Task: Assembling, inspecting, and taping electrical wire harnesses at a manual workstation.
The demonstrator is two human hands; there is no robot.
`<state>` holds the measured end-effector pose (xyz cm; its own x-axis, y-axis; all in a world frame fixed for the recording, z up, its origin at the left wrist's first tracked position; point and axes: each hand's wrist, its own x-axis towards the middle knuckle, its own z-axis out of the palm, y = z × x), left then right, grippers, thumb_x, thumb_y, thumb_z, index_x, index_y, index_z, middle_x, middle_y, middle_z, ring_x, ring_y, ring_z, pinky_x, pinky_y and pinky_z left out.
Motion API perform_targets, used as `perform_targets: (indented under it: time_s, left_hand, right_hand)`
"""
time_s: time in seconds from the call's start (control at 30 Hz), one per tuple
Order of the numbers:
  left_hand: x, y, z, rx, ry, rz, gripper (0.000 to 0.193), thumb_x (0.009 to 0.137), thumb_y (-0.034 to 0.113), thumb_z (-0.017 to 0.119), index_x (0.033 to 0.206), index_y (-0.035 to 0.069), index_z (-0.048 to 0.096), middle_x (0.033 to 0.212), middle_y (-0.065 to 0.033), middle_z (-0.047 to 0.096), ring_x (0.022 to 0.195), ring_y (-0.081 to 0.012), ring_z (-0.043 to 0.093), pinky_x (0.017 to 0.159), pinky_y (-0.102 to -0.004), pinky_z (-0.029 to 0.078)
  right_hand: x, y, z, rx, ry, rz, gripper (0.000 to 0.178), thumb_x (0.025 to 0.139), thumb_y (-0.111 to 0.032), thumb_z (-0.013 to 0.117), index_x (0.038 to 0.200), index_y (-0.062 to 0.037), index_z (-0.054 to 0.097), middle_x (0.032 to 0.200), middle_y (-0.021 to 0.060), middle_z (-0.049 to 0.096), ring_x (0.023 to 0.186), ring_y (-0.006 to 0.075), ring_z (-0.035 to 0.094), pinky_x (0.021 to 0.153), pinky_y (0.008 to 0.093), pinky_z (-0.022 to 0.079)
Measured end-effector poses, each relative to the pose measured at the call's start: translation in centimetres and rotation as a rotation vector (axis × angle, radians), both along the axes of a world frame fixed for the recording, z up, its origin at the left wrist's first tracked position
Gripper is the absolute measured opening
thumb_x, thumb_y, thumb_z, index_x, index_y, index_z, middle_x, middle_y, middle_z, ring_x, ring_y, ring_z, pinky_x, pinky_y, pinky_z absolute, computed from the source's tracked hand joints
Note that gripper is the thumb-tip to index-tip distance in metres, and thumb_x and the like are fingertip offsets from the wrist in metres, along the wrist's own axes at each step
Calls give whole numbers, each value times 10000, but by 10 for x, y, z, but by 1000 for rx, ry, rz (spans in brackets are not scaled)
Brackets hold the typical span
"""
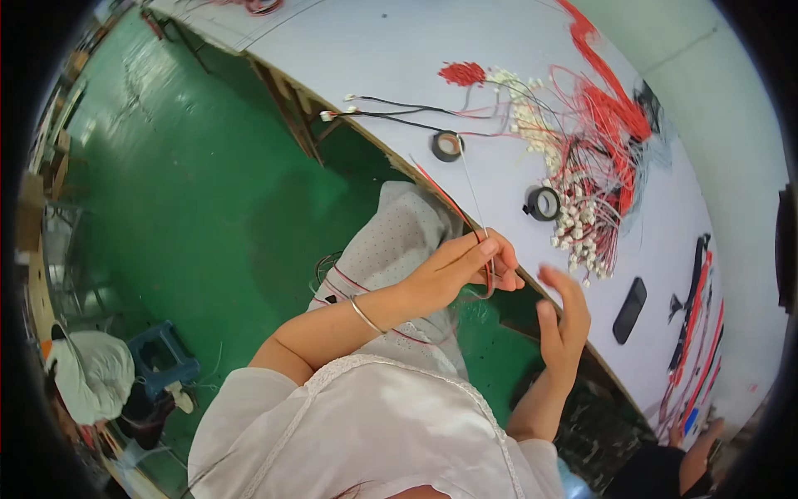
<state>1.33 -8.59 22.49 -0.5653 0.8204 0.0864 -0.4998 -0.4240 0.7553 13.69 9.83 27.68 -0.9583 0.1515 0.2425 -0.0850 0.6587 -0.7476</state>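
My left hand (pixel 465 264) is closed, thumb against fingers, on a few thin wires (pixel 449 200) in red, black and white. Their ends stick out past the table edge toward the far side, and a short loop hangs below the fingers. My right hand (pixel 567 324) is held apart from it, near the table edge, with thumb and forefinger spread and nothing visible between them. On the table beyond lie a roll of black tape (pixel 437 148) and a second black tape roll (pixel 531 200). Black cables (pixel 399 113) with white connectors poke over the edge.
A heap of wires with white connectors (pixel 582 229) and red wires (pixel 611 112) covers the table's right side. Red terminals (pixel 462 74), a dark phone (pixel 630 310) and more cables (pixel 694 324) lie there. Another person's arm (pixel 700 449) shows lower right; a blue stool (pixel 165 358) stands left.
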Motion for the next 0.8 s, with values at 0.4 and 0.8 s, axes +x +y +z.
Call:
perform_targets:
  time_s: [0.4,0.8]
  left_hand:
    - [3,7,-26,-196,-14,-65,316,1049,256,341,1147,11,515,986,-70,617,898,-141,585,786,-276,447]
    - [-47,-33,0,-280,242,477,218,870,37,676,1082,-17,667,984,-70,684,853,-107,658,779,-249,526]
  right_hand:
    - [-116,-50,-1,-616,-383,197,223,976,-179,547,1042,2,660,810,4,629,589,8,482,479,154,376]
    - [-104,-51,-21,-470,-213,56,182,970,-121,553,987,36,643,775,31,587,696,74,511,621,216,421]
